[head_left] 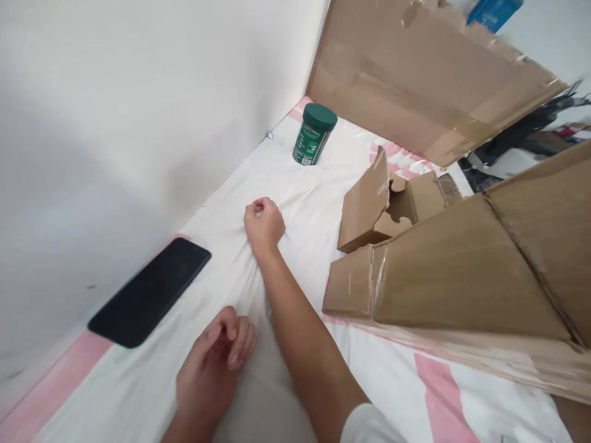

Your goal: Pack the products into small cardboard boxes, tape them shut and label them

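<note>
My right hand (265,226) rests on a white cloth (226,252), its fingers curled into a loose fist. Creases run through the cloth around it; whether any cloth or small thing is inside the fingers I cannot make out. Nearer to me is my left hand (216,360), held with curled fingers and nothing visible in it. To the left of both hands a black smartphone (150,292) lies flat along the wall. Beyond my right hand stands a green lidded tub (314,135), apart from the fingers.
An opened small cardboard box (362,206) lies on the right, behind a long cardboard box (452,277). A large cardboard panel (397,74) closes off the far side, with a blue package (494,13) above it. The white wall (115,123) borders the left.
</note>
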The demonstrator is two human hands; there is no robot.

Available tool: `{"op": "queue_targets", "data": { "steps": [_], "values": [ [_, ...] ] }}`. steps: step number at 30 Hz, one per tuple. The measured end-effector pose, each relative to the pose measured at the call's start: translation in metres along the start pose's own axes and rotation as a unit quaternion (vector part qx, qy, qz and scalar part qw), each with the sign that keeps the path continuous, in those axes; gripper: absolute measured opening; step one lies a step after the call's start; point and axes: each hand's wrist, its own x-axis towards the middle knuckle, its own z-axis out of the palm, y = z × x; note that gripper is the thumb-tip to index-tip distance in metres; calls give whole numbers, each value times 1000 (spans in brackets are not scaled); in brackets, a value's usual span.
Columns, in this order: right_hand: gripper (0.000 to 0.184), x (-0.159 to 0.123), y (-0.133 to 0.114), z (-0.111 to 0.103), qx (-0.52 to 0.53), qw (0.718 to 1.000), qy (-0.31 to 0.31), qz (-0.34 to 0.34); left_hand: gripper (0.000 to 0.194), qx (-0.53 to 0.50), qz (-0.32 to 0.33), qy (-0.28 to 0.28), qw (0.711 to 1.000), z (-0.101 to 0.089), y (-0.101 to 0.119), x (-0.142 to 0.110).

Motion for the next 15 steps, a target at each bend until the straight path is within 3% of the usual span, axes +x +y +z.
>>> {"op": "queue_targets", "data": {
  "steps": [4,7,9,11,13,15],
  "values": [
    [24,9,-1,-20,39,998,49,-19,30,213,58,13,975,4,34,1],
    [34,15,-9,-60,56,986,141,-63,33,341,160,47,925,20,65,46],
    [44,12,-18,-96,74,967,217,-113,30,354,234,47,904,38,76,102],
    [58,6,-26,-131,88,937,309,-136,21,344,257,33,903,62,77,174],
    [63,1,-30,-155,78,915,385,-91,19,377,267,64,885,92,72,250],
    [55,2,-24,-163,42,910,411,-18,35,438,338,41,832,129,65,320]
  ]
}}
